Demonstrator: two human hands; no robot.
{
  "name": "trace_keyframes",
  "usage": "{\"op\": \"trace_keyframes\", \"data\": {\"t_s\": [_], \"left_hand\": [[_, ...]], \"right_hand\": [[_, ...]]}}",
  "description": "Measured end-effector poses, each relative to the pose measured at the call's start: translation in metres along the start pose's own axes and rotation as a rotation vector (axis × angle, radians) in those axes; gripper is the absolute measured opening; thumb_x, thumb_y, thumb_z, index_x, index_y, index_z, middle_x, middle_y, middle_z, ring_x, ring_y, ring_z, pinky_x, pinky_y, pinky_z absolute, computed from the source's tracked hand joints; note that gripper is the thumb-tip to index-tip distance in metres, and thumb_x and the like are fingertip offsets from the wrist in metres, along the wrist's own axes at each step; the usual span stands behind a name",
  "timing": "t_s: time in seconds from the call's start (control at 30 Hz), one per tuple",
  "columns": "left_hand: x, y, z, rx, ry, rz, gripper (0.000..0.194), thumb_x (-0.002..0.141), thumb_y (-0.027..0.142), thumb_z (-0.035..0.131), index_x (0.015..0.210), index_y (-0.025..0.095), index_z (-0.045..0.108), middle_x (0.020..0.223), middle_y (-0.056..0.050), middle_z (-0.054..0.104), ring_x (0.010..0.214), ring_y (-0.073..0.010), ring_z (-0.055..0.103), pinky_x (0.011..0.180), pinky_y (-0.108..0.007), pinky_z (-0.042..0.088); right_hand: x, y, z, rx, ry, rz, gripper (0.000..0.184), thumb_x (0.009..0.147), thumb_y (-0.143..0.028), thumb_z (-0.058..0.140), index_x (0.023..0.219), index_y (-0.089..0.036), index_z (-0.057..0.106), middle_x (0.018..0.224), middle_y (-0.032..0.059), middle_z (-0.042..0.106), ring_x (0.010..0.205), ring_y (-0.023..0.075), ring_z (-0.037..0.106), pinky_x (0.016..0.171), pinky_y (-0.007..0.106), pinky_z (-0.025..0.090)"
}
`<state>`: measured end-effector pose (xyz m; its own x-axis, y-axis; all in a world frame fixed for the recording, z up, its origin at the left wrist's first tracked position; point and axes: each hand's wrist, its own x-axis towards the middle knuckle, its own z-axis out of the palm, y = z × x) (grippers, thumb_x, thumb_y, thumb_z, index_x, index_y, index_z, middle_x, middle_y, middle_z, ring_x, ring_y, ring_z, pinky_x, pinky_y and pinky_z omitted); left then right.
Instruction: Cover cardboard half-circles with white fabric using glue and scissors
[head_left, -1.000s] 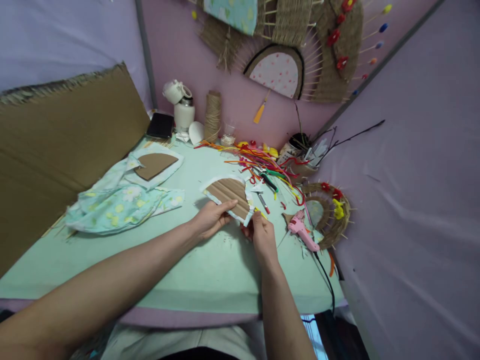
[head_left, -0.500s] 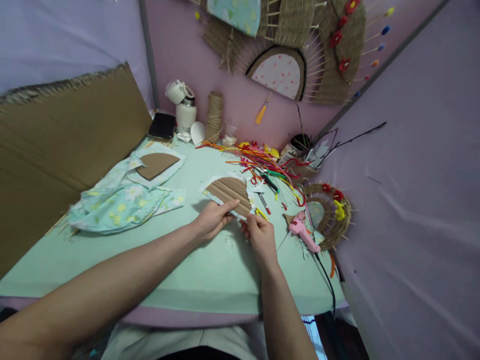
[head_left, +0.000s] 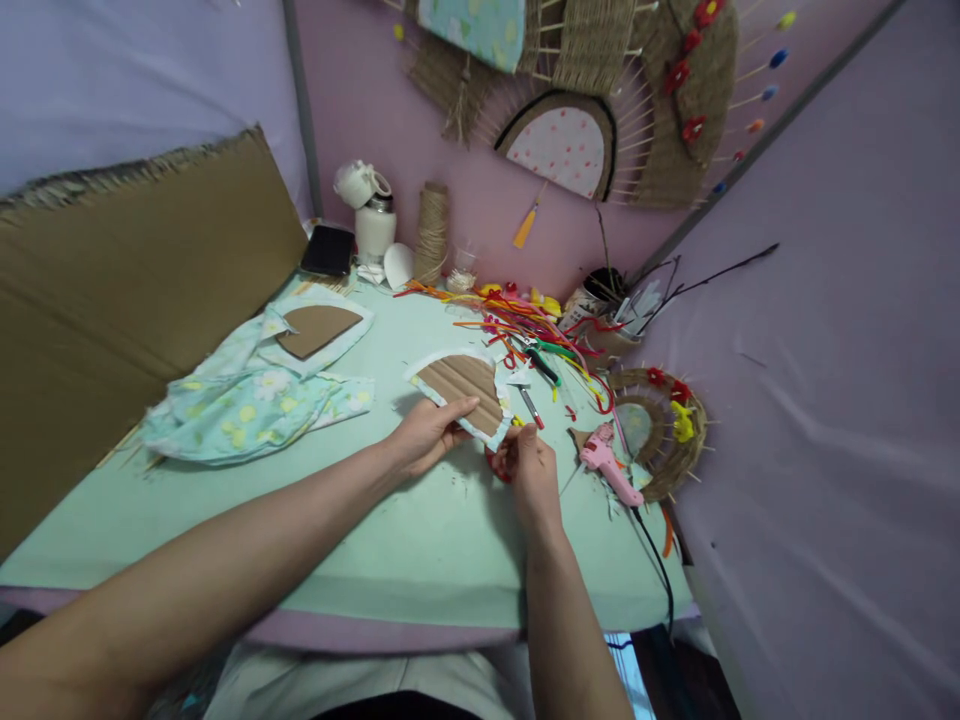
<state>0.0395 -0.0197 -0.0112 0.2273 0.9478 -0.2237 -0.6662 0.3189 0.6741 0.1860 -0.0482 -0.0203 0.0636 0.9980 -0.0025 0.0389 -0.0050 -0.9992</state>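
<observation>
My left hand grips a fan-shaped cardboard piece by its lower edge, thumb on top. Pale floral fabric is folded over the cardboard's rim, and the bare brown face is turned up. Close to the piece's lower right corner is my right hand, its fingers curled and the thumb raised. Whatever those fingers hold is hidden. A bit of red shows by the fingertips; I cannot make out what it is. On the table to the right lies a pink glue gun.
At left, a second cardboard shape rests on floral fabric before a large cardboard sheet. Colourful pipe cleaners, pliers and a pen lie beyond my hands. A twine spool stands behind. A round woven piece leans right.
My right hand has shifted slightly right, away from the fabric-covered corner, and its thumb has lifted. A red patch now shows near its fingertips. My left hand keeps its grip.
</observation>
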Motion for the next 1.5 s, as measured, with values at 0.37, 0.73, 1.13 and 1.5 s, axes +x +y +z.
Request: {"op": "trace_keyframes", "data": {"t_s": [0.37, 0.73, 1.13, 1.5], "left_hand": [[-0.002, 0.000, -0.001, 0.065, -0.095, -0.103, 0.030, 0.073, 0.016, 0.072, 0.102, 0.011, 0.067, 0.100, -0.013, 0.072, 0.084, -0.0214, 0.069, 0.077, -0.035, 0.058], [-0.005, 0.000, -0.001, 0.263, -0.125, -0.096, 0.042, 0.068, 0.021, 0.076, 0.108, 0.014, 0.065, 0.104, -0.012, 0.071, 0.085, -0.0213, 0.067, 0.073, -0.034, 0.057], [-0.006, -0.002, 0.000, 0.319, -0.129, -0.140, 0.045, 0.066, 0.022, 0.077, 0.109, 0.015, 0.065, 0.106, -0.011, 0.071, 0.087, -0.0228, 0.067, 0.077, -0.037, 0.054], [-0.004, -0.002, -0.004, 0.373, -0.154, -0.166, 0.051, 0.064, 0.025, 0.078, 0.112, 0.015, 0.064, 0.110, -0.012, 0.069, 0.092, -0.0244, 0.066, 0.083, -0.039, 0.052]], "right_hand": [[0.000, 0.001, -0.003, 0.076, 0.041, -0.030, 0.041, 0.082, -0.050, 0.060, 0.058, -0.020, 0.045, 0.047, -0.0079, 0.035, 0.042, 0.0076, 0.030, 0.041, 0.021, 0.024], [0.000, -0.006, -0.007, -0.049, 0.140, -0.061, 0.033, 0.076, -0.048, 0.066, 0.066, -0.017, 0.058, 0.053, -0.0059, 0.044, 0.047, 0.0090, 0.037, 0.043, 0.021, 0.030], [0.003, -0.004, -0.008, 0.021, 0.173, -0.049, 0.033, 0.074, -0.046, 0.067, 0.062, -0.017, 0.057, 0.049, -0.0072, 0.043, 0.046, 0.0087, 0.036, 0.045, 0.022, 0.031], [0.006, 0.007, -0.011, 0.119, 0.143, 0.005, 0.035, 0.077, -0.050, 0.064, 0.065, -0.018, 0.057, 0.051, -0.0073, 0.041, 0.045, 0.0083, 0.034, 0.043, 0.022, 0.028]]}}
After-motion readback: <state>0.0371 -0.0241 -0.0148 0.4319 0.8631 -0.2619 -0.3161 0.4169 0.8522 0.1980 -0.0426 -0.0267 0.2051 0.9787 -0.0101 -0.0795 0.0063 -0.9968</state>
